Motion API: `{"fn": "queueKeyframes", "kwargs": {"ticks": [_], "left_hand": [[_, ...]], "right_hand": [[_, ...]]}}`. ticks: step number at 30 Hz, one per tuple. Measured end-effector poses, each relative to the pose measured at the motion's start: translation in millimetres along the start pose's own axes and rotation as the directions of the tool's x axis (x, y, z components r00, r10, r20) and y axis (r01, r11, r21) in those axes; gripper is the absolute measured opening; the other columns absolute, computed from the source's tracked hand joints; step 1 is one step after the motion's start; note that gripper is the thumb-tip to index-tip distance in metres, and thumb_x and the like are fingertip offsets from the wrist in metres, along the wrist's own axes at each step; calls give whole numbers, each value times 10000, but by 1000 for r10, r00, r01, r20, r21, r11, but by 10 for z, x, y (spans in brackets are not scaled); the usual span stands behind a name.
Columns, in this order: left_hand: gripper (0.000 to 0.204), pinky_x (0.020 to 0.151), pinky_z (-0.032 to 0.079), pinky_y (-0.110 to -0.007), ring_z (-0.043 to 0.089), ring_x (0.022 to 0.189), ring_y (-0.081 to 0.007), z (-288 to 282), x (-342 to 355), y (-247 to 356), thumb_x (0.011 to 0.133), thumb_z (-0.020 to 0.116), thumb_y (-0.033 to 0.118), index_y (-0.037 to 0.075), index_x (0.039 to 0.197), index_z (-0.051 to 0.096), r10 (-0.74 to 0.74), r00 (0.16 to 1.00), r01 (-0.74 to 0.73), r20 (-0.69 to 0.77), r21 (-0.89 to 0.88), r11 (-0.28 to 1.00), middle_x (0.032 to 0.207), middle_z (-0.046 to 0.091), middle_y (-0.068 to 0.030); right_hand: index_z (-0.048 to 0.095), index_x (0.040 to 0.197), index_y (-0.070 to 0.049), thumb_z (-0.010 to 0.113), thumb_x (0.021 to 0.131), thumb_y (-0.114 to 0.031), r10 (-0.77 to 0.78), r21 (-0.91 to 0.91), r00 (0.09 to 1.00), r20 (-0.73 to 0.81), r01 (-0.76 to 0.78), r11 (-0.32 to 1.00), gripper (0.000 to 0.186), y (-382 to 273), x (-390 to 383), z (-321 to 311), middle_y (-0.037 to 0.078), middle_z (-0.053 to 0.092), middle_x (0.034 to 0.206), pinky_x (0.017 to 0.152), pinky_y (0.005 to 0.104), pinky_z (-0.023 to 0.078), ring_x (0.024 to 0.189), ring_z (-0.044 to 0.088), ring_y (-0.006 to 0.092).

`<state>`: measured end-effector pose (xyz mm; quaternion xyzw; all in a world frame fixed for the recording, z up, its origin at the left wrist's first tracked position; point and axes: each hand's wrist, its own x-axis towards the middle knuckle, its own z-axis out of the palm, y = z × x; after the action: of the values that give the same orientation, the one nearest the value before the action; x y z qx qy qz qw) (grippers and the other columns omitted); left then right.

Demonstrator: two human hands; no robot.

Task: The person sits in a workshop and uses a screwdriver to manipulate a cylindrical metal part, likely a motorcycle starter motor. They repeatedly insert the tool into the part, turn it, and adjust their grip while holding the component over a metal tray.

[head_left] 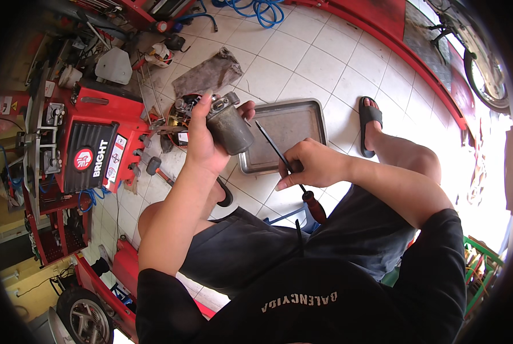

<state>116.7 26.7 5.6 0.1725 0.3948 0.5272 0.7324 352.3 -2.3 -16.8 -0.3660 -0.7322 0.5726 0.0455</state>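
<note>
In my left hand (202,146), the fingers are wrapped round a grey cylindrical metal motor (232,131), with its narrower fitted end pointing up and away. My right hand (312,164) grips a screwdriver (313,207) by its long dark shaft, pinched between thumb and fingers. The red-brown handle hangs toward my lap, and the bare tip points up and left toward the motor, apart from it. Beneath both hands, on the tiled floor, lies a shallow metal tray (320,117).
A dirty grey cloth (207,73) lies beyond the motor. A mallet (154,167) rests on the floor near the red machine (90,143) at left. Blue hose (262,11) coils at the far side. A red lift frame (405,74) runs along the right, with a motorcycle wheel (486,80) beyond.
</note>
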Motion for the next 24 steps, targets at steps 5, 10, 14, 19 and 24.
{"fn": "queueKeyframes", "kwargs": {"ticks": [5, 10, 14, 19, 24], "left_hand": [[559, 1022, 501, -452, 625, 1119, -355, -76, 64, 27, 940, 597, 493, -43, 1096, 611, 13, 999, -14, -33, -18, 1000, 1070, 654, -200], [587, 1050, 496, -451, 611, 1144, -351, -35, 63, 65, 954, 560, 490, -73, 1113, 606, 47, 997, -49, -58, -28, 998, 1087, 633, -200], [598, 1050, 497, -462, 608, 1128, -351, -23, 53, 91, 965, 549, 496, -83, 1099, 608, 64, 996, -66, -64, -34, 997, 1082, 630, -183], [626, 1039, 504, -453, 607, 1113, -348, -64, 53, 137, 954, 598, 528, -83, 1089, 608, 58, 994, -69, -95, -125, 990, 1076, 629, -178], [705, 998, 528, -476, 619, 1071, -375, -61, 73, 286, 939, 632, 571, -111, 1096, 556, 39, 988, -76, -147, -250, 965, 1054, 605, -203]], "right_hand": [[720, 880, -15, 824, 846, -389, -88, -68, 995, -55, 84, 994, 390, 89, -15, 28, 91, 619, 624, 578, 346, 474, 578, 609, 213], [711, 930, -9, 789, 888, -343, -45, -134, 993, -107, 31, 990, 346, -35, -31, -246, 104, 632, 665, 614, 344, 489, 623, 628, 212], [695, 967, 7, 743, 934, -287, -141, -153, 967, -214, 109, 982, 300, 86, -10, -397, 104, 646, 721, 649, 332, 495, 669, 619, 187], [696, 1080, 8, 712, 942, -401, -134, 117, 913, -385, 192, 974, 431, -101, -170, -773, 104, 681, 856, 718, 367, 514, 803, 665, 181], [628, 1047, 59, 611, 977, -563, 266, 567, 961, -70, -181, 803, 627, 259, 47, -413, 66, 602, 734, 535, 289, 486, 539, 592, 162]]}}
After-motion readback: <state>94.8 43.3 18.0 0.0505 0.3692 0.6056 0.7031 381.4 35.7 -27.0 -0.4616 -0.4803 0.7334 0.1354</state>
